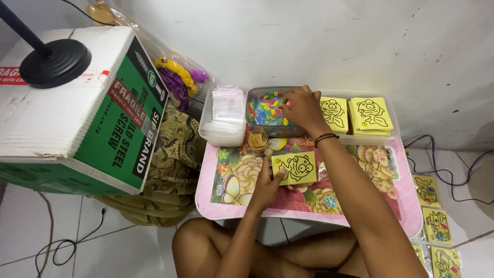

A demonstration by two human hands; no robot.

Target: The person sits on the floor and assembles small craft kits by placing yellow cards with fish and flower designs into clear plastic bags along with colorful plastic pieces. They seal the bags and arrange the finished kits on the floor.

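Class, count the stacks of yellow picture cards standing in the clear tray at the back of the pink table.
2: one stack just right of the right hand, the other stack further right in the clear tray. The hand may hide more.

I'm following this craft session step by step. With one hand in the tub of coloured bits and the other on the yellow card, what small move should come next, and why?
Probably lift the right hand out of the clear tub with a coloured piece and bring it to the yellow card. The left hand already steadies that card on the pink table.
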